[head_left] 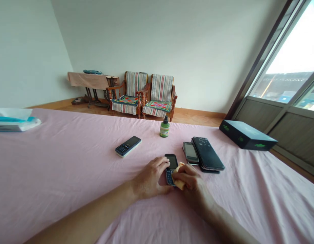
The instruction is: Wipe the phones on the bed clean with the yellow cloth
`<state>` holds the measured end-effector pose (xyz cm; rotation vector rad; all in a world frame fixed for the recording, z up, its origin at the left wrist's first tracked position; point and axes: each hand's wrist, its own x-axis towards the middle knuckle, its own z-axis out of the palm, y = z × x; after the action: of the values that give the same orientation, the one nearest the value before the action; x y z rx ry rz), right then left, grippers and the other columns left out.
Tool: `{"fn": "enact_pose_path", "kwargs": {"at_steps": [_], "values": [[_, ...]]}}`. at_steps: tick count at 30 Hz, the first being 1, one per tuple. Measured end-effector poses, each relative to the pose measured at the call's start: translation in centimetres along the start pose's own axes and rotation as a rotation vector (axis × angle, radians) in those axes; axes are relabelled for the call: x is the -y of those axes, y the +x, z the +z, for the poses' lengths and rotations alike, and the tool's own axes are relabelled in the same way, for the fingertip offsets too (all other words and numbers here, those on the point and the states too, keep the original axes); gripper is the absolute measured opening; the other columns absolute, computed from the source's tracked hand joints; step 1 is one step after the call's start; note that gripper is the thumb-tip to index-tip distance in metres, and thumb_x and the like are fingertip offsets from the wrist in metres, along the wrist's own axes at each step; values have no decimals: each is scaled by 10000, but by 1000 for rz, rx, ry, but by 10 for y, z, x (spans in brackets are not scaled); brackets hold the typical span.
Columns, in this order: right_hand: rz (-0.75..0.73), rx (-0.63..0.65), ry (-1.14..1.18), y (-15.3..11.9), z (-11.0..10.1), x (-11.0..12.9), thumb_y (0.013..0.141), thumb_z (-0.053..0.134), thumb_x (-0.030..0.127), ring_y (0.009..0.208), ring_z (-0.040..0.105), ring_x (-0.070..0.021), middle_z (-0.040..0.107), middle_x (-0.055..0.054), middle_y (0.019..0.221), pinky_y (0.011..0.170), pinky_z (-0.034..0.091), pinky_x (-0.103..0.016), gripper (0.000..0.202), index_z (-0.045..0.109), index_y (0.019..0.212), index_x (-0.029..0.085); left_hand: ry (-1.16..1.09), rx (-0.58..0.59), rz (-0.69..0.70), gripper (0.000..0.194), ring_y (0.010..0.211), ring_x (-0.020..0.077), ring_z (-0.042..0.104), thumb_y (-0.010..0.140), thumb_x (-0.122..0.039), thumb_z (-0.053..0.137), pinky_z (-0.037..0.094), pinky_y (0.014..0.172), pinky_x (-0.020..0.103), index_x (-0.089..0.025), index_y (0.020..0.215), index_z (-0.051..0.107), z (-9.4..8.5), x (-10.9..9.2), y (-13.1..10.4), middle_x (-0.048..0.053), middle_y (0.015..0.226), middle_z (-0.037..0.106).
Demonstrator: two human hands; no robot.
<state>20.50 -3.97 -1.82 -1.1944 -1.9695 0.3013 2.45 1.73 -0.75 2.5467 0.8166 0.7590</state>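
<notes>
A dark keypad mobile phone (172, 162) lies face up on the pink cloth in front of me. My left hand (153, 174) grips it from the left, fingertips at the upper edge by the screen and thumb near the bottom end. Bunched in my right hand (194, 183) is a yellow cloth (180, 183), pressed on the keypad's right side and hiding part of it. Just right of the hands are a small grey phone (191, 152) and a larger black phone (207, 154), each seemingly atop another device. A second keypad phone (128, 146) lies apart, to the left.
Beyond the phones stands a green bottle (164, 128) with a black top. A black box (247, 135) sits at the right edge, a tissue pack (16, 122) at far left. Pink fabric (78, 162) covers the surface, with creases at right. Two wooden chairs (160, 91) stand by the wall.
</notes>
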Motion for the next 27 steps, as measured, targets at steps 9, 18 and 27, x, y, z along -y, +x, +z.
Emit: {"fn": "enact_pose_path", "kwargs": {"at_steps": [9, 18, 27], "values": [[24, 40, -130, 7, 1, 3, 838, 553, 21, 814, 531, -165, 591, -44, 832, 714, 412, -252, 247, 733, 831, 191, -20, -20, 12, 641, 1179, 291, 513, 624, -262, 818, 415, 1035, 431, -163, 1197, 549, 2, 3, 1, 121, 1257, 555], [69, 7, -311, 57, 11, -22, 851, 557, 82, 799, 509, -174, 550, -44, 789, 664, 370, -253, 221, 710, 728, 183, 8, -23, -8, 574, 1116, 285, 543, 634, -241, 798, 423, 1011, 437, -182, 1145, 544, -2, -5, -1, 95, 1180, 586], [-25, 80, -267, 59, 13, -19, 876, 533, 91, 788, 498, -160, 555, -30, 790, 691, 385, -253, 232, 719, 788, 199, -73, -42, -106, 550, 1028, 262, 531, 583, -197, 826, 448, 929, 427, -203, 1039, 518, -3, -6, -1, 47, 1064, 543]]}}
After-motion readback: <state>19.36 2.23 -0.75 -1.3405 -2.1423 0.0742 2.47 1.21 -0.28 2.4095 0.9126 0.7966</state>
